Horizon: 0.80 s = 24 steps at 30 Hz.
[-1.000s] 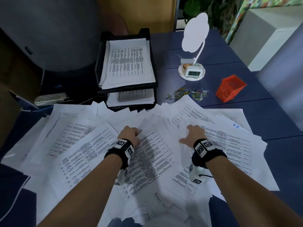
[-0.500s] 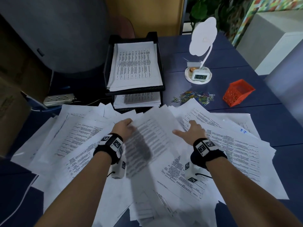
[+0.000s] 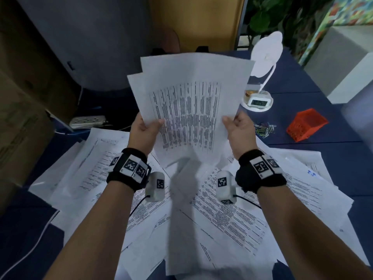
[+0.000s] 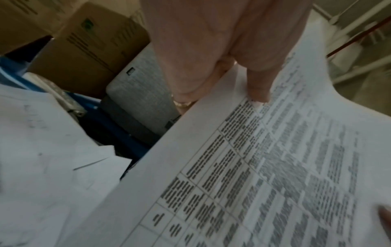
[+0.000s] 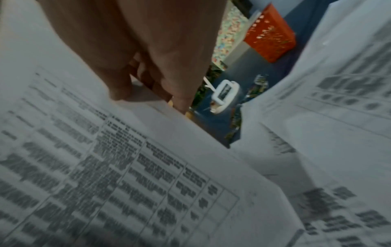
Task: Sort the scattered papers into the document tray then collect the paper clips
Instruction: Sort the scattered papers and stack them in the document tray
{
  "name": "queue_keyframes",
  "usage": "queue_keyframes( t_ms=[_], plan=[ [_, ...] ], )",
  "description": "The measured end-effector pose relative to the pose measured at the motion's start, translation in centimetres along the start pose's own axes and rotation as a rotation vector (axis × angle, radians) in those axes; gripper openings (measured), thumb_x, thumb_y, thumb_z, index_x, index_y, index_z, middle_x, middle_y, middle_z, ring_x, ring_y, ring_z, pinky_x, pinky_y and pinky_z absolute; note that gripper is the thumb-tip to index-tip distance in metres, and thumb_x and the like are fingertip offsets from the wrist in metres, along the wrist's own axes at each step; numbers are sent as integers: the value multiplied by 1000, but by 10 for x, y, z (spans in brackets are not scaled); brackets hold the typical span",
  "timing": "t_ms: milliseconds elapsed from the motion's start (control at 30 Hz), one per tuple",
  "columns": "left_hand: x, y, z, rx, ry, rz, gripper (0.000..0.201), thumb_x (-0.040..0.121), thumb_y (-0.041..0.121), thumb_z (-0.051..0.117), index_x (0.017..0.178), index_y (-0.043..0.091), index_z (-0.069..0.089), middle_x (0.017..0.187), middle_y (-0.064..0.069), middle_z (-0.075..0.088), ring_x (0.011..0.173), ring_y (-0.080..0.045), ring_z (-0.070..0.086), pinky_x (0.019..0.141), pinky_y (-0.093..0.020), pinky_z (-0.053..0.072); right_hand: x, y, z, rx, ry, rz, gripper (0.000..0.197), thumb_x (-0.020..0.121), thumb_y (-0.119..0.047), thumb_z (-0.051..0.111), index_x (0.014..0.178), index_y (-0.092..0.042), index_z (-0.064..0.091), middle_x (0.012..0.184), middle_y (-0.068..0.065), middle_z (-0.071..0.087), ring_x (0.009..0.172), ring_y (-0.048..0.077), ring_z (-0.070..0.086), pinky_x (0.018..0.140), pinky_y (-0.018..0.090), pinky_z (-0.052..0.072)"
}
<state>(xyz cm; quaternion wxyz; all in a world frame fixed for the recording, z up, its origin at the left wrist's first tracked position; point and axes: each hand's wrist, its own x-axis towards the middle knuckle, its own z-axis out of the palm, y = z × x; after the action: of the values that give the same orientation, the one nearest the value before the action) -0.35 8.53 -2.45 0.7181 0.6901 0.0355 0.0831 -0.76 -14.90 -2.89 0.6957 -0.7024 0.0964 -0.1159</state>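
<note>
While we hold a small sheaf of papers (image 3: pixel 189 102) up over the bench (image 3: pixel 314 158), our left hand (image 3: pixel 144 132) pinches its left edge and our right hand (image 3: pixel 240 128) its right edge, thumbs on the printed face and fingers curled behind. We judge the sheets light, limp and slippery against each other: their top corners already fan apart, so a firm grip on both side edges near the lower half suits them best. Many more papers (image 3: pixel 252 215) lie spread on the bench beneath. Our raised sheaf hides the document tray almost wholly, so we cannot tell how full it is. Beside the right hand, the paper clips (image 3: pixel 264 129) show only as a small coloured tangle, uncountable.
</note>
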Motion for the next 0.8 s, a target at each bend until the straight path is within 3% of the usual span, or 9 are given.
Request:
queue_keyframes(
  t_ms=[100, 200, 300, 367, 433, 500, 600, 700, 800],
  plan=[
    [2, -2, 5, -85, 93, -2, 40, 84, 0, 66, 121, 4, 51, 109, -4, 65, 99, -12, 64, 85, -21, 53, -1, -7, 6, -13, -11, -33, 20, 88, 4, 56, 107, -3, 55, 94, 2, 67, 83, 12, 64, 81, 26, 54],
    [5, -12, 7, -15, 60, -27, 45, 79, 3, 73, 117, 6, 50, 105, -6, 63, 90, -13, 63, 69, -17, 54, -3, -3, 5, -53, -71, 9, 29, 86, 11, 50, 106, -11, 46, 87, -9, 60, 76, -2, 57, 65, 11, 48],
    [9, -10, 9, 60, -12, -35, 38, 78, -7, 70, 98, 17, 50, 79, 1, 55, 67, -5, 56, 61, -22, 49, -3, 4, 4, -68, -106, 62, 40, 84, 18, 43, 114, -7, 44, 93, -7, 60, 83, -3, 57, 63, 5, 47],
    [12, -5, 14, 81, -64, -24, 34, 77, -7, 71, 89, 19, 55, 71, 4, 53, 64, -6, 55, 64, -25, 48, -4, 6, 4, -71, -104, 81, 44, 82, 19, 41, 117, -8, 42, 103, 2, 63, 91, 5, 61, 75, 16, 53],
    [13, 7, 20, 82, -59, -39, 21, 79, 0, 72, 83, 17, 60, 76, 4, 60, 70, -8, 58, 65, -17, 49, -5, 7, 4, -99, -96, 66, 40, 83, 16, 42, 113, -11, 42, 109, 11, 61, 95, 17, 60, 83, 26, 52],
    [13, 18, 24, 28, -33, -26, 19, 83, 6, 70, 100, 11, 65, 93, 2, 68, 84, -7, 65, 74, -15, 53, -4, 9, 2, -114, -95, 73, 38, 84, 13, 44, 109, -15, 45, 105, 10, 61, 91, 18, 59, 83, 28, 50],
    [17, 29, 22, -45, 19, 1, 39, 82, 14, 72, 119, 7, 62, 111, -3, 69, 102, -15, 66, 88, -27, 53, -2, 16, -5, -192, -124, 149, 21, 83, 3, 52, 101, -9, 54, 103, 18, 66, 96, 32, 63, 86, 42, 51],
    [24, 37, 15, -82, 97, -23, 38, 80, 18, 75, 116, 9, 64, 110, -5, 70, 102, -21, 67, 91, -41, 53, -9, 24, -12, -221, -193, 236, 13, 89, -5, 56, 101, -7, 59, 98, 10, 67, 92, 29, 63, 78, 38, 55],
    [34, 42, 6, -79, 145, -42, 24, 82, 19, 73, 105, 15, 67, 106, -6, 71, 99, -23, 68, 89, -44, 54, -17, 30, -11, -102, -248, 373, 12, 96, -11, 52, 106, -11, 57, 108, 6, 63, 98, 28, 58, 76, 48, 57]
  ],
)
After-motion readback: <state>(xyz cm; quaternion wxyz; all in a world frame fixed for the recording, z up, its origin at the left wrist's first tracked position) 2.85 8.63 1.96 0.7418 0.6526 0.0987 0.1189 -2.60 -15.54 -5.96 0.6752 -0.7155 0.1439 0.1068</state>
